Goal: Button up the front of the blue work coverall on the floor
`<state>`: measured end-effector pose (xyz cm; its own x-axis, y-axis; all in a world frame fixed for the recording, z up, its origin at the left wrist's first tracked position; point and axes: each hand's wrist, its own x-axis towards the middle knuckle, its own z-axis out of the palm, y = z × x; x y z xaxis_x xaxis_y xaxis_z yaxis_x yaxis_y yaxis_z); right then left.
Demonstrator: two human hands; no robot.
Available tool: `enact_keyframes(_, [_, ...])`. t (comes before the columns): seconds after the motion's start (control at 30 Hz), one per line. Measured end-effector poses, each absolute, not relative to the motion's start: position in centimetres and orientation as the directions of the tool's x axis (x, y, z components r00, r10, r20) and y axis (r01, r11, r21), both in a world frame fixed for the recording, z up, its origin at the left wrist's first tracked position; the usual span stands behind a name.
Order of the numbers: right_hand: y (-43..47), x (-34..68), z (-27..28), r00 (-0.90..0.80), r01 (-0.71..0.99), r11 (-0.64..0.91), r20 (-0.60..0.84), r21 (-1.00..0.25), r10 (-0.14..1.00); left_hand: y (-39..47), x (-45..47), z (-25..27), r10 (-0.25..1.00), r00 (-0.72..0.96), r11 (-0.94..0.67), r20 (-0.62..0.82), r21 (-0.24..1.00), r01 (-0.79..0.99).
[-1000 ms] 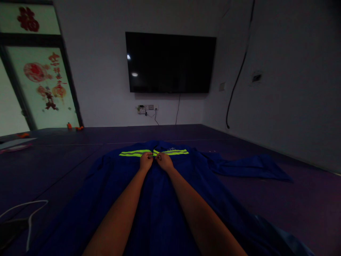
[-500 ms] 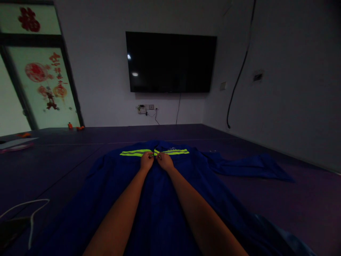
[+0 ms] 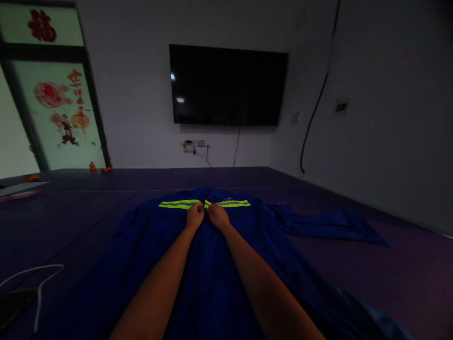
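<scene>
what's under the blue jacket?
The blue jacket lies spread flat on the dark purple floor mat, which shows on all sides. Both hands, left hand and right hand, pinch its front below the yellow reflective stripe. Anything beneath the cloth is covered.

A: I see a blue work jacket (image 3: 212, 283) spread flat, front up, its yellow-green reflective stripe (image 3: 179, 204) just beyond my fingertips.

B: The front closure?

A: Pinched between fingers of both hands, right below the stripe. One sleeve (image 3: 329, 224) lies stretched out well right of my fingers.
</scene>
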<state>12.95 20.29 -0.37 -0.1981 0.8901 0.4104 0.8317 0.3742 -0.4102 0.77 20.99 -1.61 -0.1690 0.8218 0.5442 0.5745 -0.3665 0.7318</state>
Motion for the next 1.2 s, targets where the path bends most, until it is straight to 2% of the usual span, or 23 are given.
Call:
enact_keyframes(0.23, [20.38,12.85,-0.41,-0.198,0.839,0.370,0.410,-0.399,0.890,20.49,1.01,-1.11,0.834,-0.135,-0.341,0.535,0.693,0.634])
enact_keyframes(0.73, [20.73,12.97,-0.68,-0.203,0.823,0.388,0.425,-0.415,0.882,21.12,0.55,-1.51,0.843,-0.171,-0.347,0.510,0.759,0.551])
enact_keyframes(1.2, [20.68,12.91,-0.64,-0.196,0.816,0.385,0.421,-0.431,0.885,21.08,0.48,-1.45,0.852,-0.160,-0.333,0.499,0.752,0.569])
